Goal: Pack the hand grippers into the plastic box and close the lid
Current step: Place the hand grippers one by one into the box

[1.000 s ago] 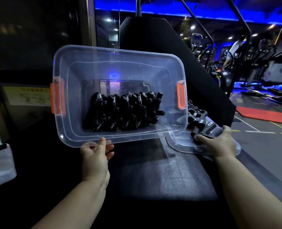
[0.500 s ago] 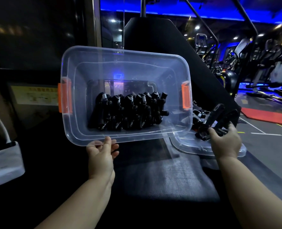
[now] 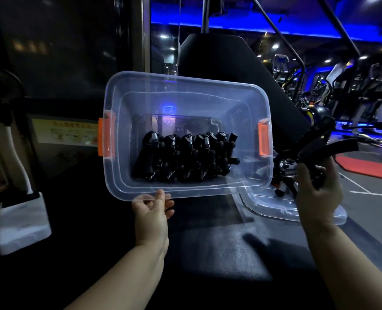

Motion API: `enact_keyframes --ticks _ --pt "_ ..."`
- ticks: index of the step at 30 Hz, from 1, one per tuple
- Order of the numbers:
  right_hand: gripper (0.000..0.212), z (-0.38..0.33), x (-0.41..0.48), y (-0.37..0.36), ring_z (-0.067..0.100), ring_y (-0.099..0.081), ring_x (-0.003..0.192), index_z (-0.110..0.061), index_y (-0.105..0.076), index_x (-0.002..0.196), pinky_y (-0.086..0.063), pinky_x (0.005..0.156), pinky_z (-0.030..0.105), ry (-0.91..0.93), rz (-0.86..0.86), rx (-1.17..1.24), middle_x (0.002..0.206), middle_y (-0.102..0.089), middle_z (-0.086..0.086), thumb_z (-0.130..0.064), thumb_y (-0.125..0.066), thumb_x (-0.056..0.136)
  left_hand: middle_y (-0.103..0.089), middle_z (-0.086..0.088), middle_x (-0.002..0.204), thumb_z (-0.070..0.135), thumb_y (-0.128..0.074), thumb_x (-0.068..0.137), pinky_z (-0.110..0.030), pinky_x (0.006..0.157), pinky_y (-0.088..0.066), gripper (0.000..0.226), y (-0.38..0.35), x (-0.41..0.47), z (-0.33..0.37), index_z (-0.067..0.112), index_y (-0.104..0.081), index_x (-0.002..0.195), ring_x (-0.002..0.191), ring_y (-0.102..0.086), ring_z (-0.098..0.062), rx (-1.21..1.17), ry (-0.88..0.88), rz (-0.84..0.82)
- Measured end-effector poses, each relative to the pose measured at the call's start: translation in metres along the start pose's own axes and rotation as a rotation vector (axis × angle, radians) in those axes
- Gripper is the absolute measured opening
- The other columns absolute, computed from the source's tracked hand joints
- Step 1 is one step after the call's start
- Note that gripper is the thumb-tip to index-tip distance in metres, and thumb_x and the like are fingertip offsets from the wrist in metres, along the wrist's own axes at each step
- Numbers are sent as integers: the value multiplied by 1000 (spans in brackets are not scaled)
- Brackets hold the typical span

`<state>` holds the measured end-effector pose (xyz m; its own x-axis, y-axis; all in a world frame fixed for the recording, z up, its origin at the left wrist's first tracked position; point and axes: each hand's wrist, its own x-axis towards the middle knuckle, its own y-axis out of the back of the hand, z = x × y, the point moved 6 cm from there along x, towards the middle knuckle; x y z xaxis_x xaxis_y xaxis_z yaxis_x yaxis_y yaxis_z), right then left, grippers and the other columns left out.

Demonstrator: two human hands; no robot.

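A clear plastic box (image 3: 123, 99) with orange latches is tilted up so that its opening faces me. My left hand (image 3: 152, 211) grips its lower rim. Several black hand grippers (image 3: 183, 157) with metal springs lie in a row inside it. To the right of the box, my right hand (image 3: 317, 193) holds a black hand gripper (image 3: 319, 146) raised in the air. Below it the clear lid (image 3: 272, 206) lies flat on the dark padded surface, with more grippers (image 3: 284, 186) on it.
A dark padded bench surface (image 3: 219, 242) spreads under the box and lid. A black upright pad (image 3: 230, 59) rises behind the box. A white object (image 3: 22, 222) sits at the left. Gym machines stand at the far right, beyond a red mat (image 3: 369, 166).
My right hand has picked up a hand gripper from the lid and lifted it beside the box. My left hand keeps its hold on the box rim.
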<state>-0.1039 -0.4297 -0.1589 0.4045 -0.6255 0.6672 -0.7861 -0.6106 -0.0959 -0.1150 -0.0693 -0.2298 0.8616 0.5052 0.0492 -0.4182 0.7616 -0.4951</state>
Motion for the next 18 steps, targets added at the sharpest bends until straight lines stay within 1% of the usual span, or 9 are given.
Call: enact_keyframes --ticks 2,3,5,7,10,12,14,15,18 --pt "59 -15 -7 -15 15 -64 71 -14 -53 132 -54 68 31 28 -80 84 88 -67 13 -41 -67 82 -66 -7 88 18 -51 97 -26 64 -50 13 1 0 0 19 -39 92 74 -65 -15 -14 4 -7" --pt "56 -22 -12 -23 15 -64 65 -13 -52 132 -54 62 33 23 -133 114 83 -66 10 -38 -68 84 -66 -9 89 18 -50 98 -27 65 -51 12 1 1 0 18 -39 93 75 -66 -17 -23 5 -14" --pt "49 -37 -19 -45 5 -59 52 -14 -51 131 -51 54 26 46 -252 120 76 -63 5 -25 -69 88 -67 -12 89 17 -49 98 -29 67 -53 12 0 0 -1 15 -38 95 81 -69 -19 -36 6 -32" --pt "49 -52 -28 -71 8 -58 51 -18 -51 130 -49 56 29 106 -391 77 72 -63 4 -28 -69 86 -69 -14 88 16 -48 99 -29 69 -53 11 -1 0 -1 14 -38 96 84 -70 -19 -42 8 -43" --pt "61 -75 -47 -113 15 -63 64 -24 -41 139 -48 65 31 141 -623 54 80 -69 -2 -32 -66 84 -69 -14 87 16 -48 99 -30 69 -53 10 -1 0 0 12 -38 98 83 -70 -19 -57 12 -56" --pt "70 -89 -58 -140 24 -67 88 -25 -30 146 -44 75 27 200 -705 -58 104 -70 4 -29 -67 87 -70 -13 84 16 -48 98 -30 68 -53 10 -2 1 -1 12 -39 97 80 -70 -18 -59 17 -52" --pt "77 -103 -70 -166 29 -58 113 -19 -20 152 -40 83 26 252 -785 -181 129 -60 11 -31 -64 90 -70 -11 80 16 -49 98 -29 66 -52 10 -3 2 -2 14 -40 94 76 -69 -18 -81 31 -49" --pt "78 -109 -78 -178 30 -54 119 -18 -15 153 -39 86 28 253 -846 -219 136 -55 12 -33 -61 92 -69 -11 79 15 -50 97 -29 65 -52 10 -3 2 -3 14 -41 93 75 -68 -18 -96 39 -50" --pt "77 -122 -98 -214 32 -57 112 -17 -4 154 -42 81 31 238 -1001 -339 133 -55 15 -34 -52 96 -68 -11 75 13 -51 96 -27 60 -51 12 -3 3 -5 16 -41 91 71 -67 -18 -161 68 -47"
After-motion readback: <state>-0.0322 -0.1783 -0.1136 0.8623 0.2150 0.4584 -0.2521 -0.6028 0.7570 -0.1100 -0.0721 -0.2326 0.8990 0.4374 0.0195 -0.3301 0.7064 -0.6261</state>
